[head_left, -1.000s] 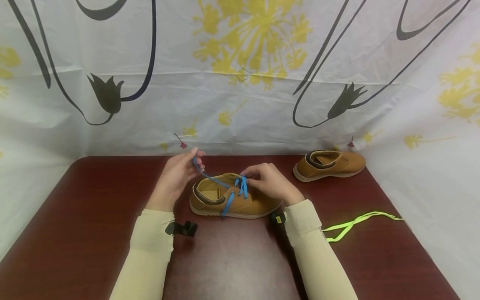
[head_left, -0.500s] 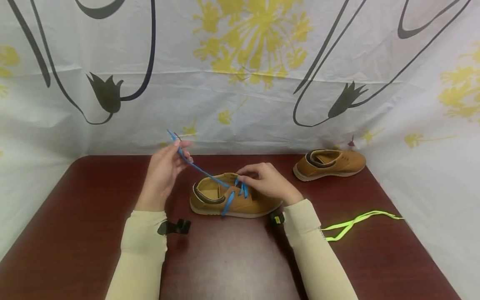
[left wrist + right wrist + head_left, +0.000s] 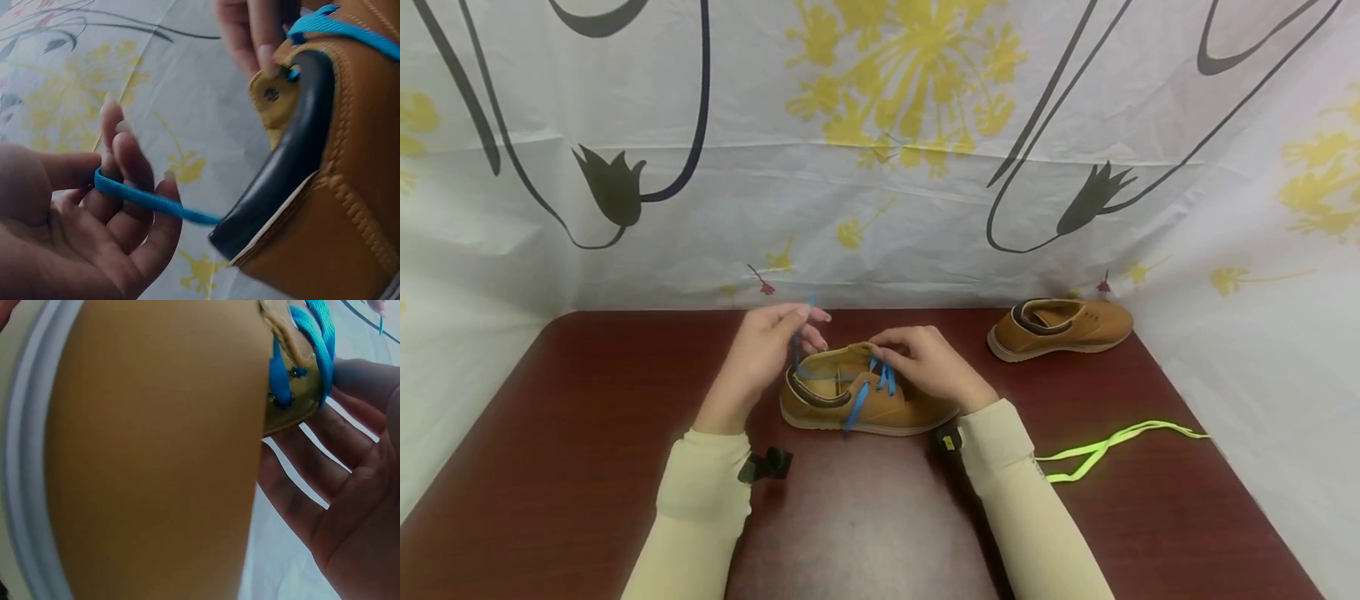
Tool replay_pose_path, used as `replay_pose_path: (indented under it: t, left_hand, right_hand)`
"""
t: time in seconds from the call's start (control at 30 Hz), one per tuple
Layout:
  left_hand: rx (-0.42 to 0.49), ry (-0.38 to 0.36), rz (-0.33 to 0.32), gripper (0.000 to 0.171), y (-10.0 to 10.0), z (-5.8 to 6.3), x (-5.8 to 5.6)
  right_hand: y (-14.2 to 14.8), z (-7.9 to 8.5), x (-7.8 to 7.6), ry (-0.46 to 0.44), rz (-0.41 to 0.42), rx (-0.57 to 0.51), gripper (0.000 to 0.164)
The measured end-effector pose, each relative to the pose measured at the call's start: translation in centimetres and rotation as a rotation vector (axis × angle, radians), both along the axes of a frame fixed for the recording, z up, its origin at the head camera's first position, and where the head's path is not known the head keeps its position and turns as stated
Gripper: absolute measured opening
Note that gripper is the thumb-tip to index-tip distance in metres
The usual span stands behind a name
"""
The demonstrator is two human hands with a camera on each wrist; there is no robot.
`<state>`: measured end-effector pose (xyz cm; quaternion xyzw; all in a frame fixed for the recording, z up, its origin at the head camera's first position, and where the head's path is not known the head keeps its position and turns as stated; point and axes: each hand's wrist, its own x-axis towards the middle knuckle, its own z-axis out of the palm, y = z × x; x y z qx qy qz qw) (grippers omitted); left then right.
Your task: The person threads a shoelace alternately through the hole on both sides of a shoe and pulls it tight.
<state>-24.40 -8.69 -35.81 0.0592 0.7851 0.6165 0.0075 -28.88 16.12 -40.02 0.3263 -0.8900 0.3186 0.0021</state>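
Note:
A tan shoe (image 3: pixel 887 414) sits on the table, toe to the right, with a blue shoelace (image 3: pixel 856 407) threaded through its front eyelets. Over the heel end, my left hand (image 3: pixel 765 348) pinches the lace's free length between thumb and fingers. In the left wrist view that blue lace (image 3: pixel 147 199) runs from the thumb across the fingers toward the shoe's dark collar (image 3: pixel 281 150). My right hand (image 3: pixel 934 364) grips the far eyelet flap; the right wrist view shows its thumb and fingers about the flap (image 3: pixel 303 403), beside the blue loops. The lace's tip is blurred in the head view.
A second tan shoe (image 3: pixel 1097 329), with bare eyelets, stands at the back right corner of the table (image 3: pixel 587 467). A neon yellow-green shoelace (image 3: pixel 1093 458) lies near my right sleeve. A patterned white sheet (image 3: pixel 880 225) hangs behind the table.
My left hand pulled the lace up and to the left, then came back right and down near the heel; the lace now hangs slack. My right hand stays at the flap.

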Motion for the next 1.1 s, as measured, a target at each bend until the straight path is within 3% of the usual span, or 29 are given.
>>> replay_pose_path:
  t: [0.23, 0.5, 0.77, 1.0, 1.1]
  left_hand:
    - [-0.124, -0.027, -0.134, 0.033, 2.2, -0.8, 0.3]
    - [-0.296, -0.071, -0.208, 0.033, 4.1, -2.1, 0.5]
    - [-0.375, -0.072, -0.16, 0.033, 4.6, -2.1, 0.6]
    - [-0.522, -0.077, -0.097, 0.033, 5.3, -2.3, 0.7]
    - [-0.527, -0.085, -0.079, 0.034, 5.4, -2.3, 0.8]
  right_hand:
    - [0.0, -0.2, -0.1, -0.025, -0.012, -0.03, 0.022]
    - [0.0, -0.4, -0.3, -0.099, -0.011, -0.057, 0.024]
    - [-0.1, -0.3, -0.4, -0.113, -0.032, -0.082, 0.023]
    - [-0.2, -0.4, -0.3, -0.138, -0.057, -0.088, 0.024]
    - [-0.2, -0.6, -0.3, -0.138, -0.059, -0.091, 0.024]
